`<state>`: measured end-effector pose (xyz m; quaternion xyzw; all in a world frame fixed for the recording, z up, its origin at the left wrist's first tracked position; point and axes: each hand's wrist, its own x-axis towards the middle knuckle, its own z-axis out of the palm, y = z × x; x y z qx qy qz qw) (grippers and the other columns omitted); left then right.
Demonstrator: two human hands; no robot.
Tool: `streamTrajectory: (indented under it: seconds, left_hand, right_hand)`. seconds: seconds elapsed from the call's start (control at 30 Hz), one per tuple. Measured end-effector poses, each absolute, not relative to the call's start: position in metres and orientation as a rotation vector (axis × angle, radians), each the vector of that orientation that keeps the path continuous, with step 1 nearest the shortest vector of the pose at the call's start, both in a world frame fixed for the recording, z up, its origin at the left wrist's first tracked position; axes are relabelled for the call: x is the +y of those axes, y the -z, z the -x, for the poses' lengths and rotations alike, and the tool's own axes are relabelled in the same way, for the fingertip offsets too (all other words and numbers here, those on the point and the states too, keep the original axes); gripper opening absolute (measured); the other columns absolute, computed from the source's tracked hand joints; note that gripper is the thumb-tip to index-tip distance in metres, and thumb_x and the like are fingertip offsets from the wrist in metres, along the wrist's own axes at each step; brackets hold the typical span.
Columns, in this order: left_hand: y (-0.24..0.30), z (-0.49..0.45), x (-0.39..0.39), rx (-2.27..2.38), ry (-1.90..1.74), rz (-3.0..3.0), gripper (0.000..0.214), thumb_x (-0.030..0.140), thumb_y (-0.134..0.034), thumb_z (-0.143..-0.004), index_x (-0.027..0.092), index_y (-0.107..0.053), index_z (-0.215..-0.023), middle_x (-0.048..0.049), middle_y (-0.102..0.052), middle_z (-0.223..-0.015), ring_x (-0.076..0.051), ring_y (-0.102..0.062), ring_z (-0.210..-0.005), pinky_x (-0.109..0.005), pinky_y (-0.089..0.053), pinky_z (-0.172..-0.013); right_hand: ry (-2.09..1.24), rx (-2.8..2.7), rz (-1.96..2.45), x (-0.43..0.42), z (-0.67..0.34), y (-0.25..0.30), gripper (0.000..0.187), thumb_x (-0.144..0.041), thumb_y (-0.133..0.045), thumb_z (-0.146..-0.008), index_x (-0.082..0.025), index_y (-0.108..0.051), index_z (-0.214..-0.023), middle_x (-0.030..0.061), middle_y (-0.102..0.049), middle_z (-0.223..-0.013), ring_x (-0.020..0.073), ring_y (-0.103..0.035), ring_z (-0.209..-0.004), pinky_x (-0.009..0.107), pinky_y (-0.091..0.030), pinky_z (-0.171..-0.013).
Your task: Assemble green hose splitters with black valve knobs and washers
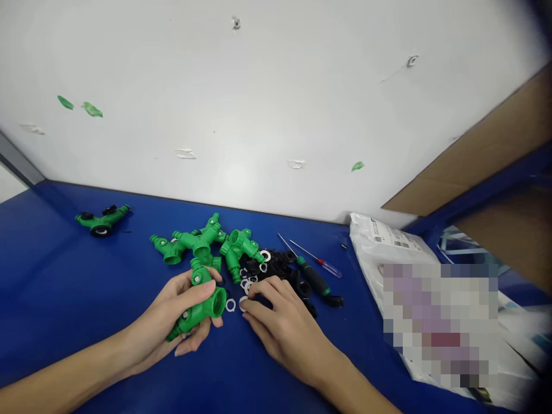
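My left hand (pixel 172 319) is wrapped round a green plastic Y-shaped hose fitting (pixel 200 305), whose threaded opening faces right. My right hand (pixel 280 322) lies low on the blue table (pixel 64 287), its fingertips pinching at a small white washer (pixel 242 303). Another white ring (pixel 230 305) lies between the two hands. Just beyond the fingers sits a heap of black parts and white washers (pixel 276 267).
Several more green fittings (pixel 202 241) are piled behind the hands. One green fitting with black caps (pixel 102 221) lies apart at the far left. Two screwdrivers (pixel 317 279) rest to the right of the pile. A white plastic bag (pixel 388 241) lies at right. A white wall rises behind.
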<state>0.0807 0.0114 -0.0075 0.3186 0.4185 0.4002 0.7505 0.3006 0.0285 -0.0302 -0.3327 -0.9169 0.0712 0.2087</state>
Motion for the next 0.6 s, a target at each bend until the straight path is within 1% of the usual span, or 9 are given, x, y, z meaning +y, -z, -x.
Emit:
streamTrajectory:
  seconds: [0.1, 0.23, 0.3, 0.33, 0.4, 0.5, 0.53, 0.6]
  left_hand:
    - [0.007, -0.081, 0.010, 0.845, -0.850, -0.672, 0.028, 0.042, -0.068, -0.087, 0.020, -0.054, -0.099, -0.0026, -0.069, -0.064, -0.005, -0.043, -0.033, -0.014, -0.027, -0.031]
    - [0.007, -0.079, 0.010, 0.755, -0.878, -0.625, 0.030, 0.030, -0.079, -0.078, 0.019, -0.058, -0.096, -0.0018, -0.068, -0.075, -0.003, -0.048, -0.040, -0.015, -0.032, -0.037]
    - [0.007, -0.078, 0.010, 0.719, -0.872, -0.593, 0.033, 0.025, -0.081, -0.074, 0.018, -0.059, -0.097, -0.0023, -0.069, -0.079, -0.005, -0.052, -0.046, -0.016, -0.035, -0.040]
    - [0.007, -0.078, 0.010, 0.706, -0.861, -0.581, 0.033, 0.025, -0.080, -0.074, 0.018, -0.059, -0.099, -0.0030, -0.069, -0.080, -0.006, -0.053, -0.048, -0.016, -0.036, -0.041]
    - [0.007, -0.077, 0.009, 0.700, -0.847, -0.560, 0.032, 0.028, -0.075, -0.080, 0.018, -0.057, -0.105, -0.0044, -0.070, -0.076, -0.007, -0.053, -0.047, -0.018, -0.037, -0.042]
    - [0.009, -0.079, 0.006, 0.725, -0.825, -0.558, 0.036, 0.034, -0.067, -0.085, 0.019, -0.051, -0.114, -0.0054, -0.070, -0.067, -0.009, -0.051, -0.041, -0.020, -0.036, -0.041]
    - [0.010, -0.081, 0.005, 0.744, -0.810, -0.561, 0.038, 0.034, -0.067, -0.085, 0.019, -0.049, -0.116, -0.0057, -0.070, -0.067, -0.009, -0.052, -0.041, -0.020, -0.036, -0.041]
    - [0.012, -0.084, 0.003, 0.789, -0.774, -0.569, 0.039, 0.033, -0.067, -0.085, 0.018, -0.048, -0.116, -0.0063, -0.070, -0.068, -0.011, -0.055, -0.043, -0.020, -0.038, -0.041]
  right_hand:
    - [-0.233, -2.523, 0.910, 0.030, -0.302, 0.032, 0.016, -0.009, -0.055, -0.095, -0.017, -0.066, -0.101, 0.0088, -0.066, -0.100, 0.0231, -0.056, -0.089, 0.039, -0.050, -0.076]
    - [-0.353, -2.414, 0.872, 0.032, -0.306, 0.030, 0.016, -0.009, -0.050, -0.097, -0.017, -0.064, -0.101, 0.0083, -0.067, -0.096, 0.0219, -0.058, -0.087, 0.038, -0.051, -0.077]
    - [-0.509, -2.278, 0.863, 0.032, -0.306, 0.027, 0.016, -0.010, -0.049, -0.098, -0.017, -0.063, -0.102, 0.0082, -0.067, -0.095, 0.0203, -0.060, -0.087, 0.036, -0.052, -0.078]
    - [-0.604, -2.195, 0.881, 0.031, -0.305, 0.025, 0.015, -0.012, -0.049, -0.098, -0.017, -0.063, -0.101, 0.0075, -0.067, -0.093, 0.0189, -0.061, -0.085, 0.033, -0.052, -0.076]
    - [-0.830, -2.006, 0.947, 0.029, -0.302, 0.023, 0.013, -0.018, -0.052, -0.098, -0.018, -0.065, -0.095, 0.0047, -0.066, -0.084, 0.0151, -0.062, -0.073, 0.028, -0.052, -0.066]
    - [-1.222, -1.712, 0.988, 0.025, -0.296, 0.021, 0.018, -0.031, -0.059, -0.096, -0.017, -0.069, -0.089, 0.0006, -0.064, -0.067, 0.0109, -0.058, -0.054, 0.023, -0.049, -0.051]
    - [-1.331, -1.624, 0.965, 0.024, -0.295, 0.021, 0.019, -0.033, -0.062, -0.094, -0.016, -0.070, -0.090, 0.0001, -0.064, -0.064, 0.0104, -0.058, -0.052, 0.022, -0.049, -0.049]
    - [-1.466, -1.506, 0.902, 0.022, -0.292, 0.021, 0.018, -0.033, -0.067, -0.091, -0.016, -0.072, -0.092, 0.0004, -0.066, -0.063, 0.0106, -0.061, -0.052, 0.023, -0.053, -0.052]
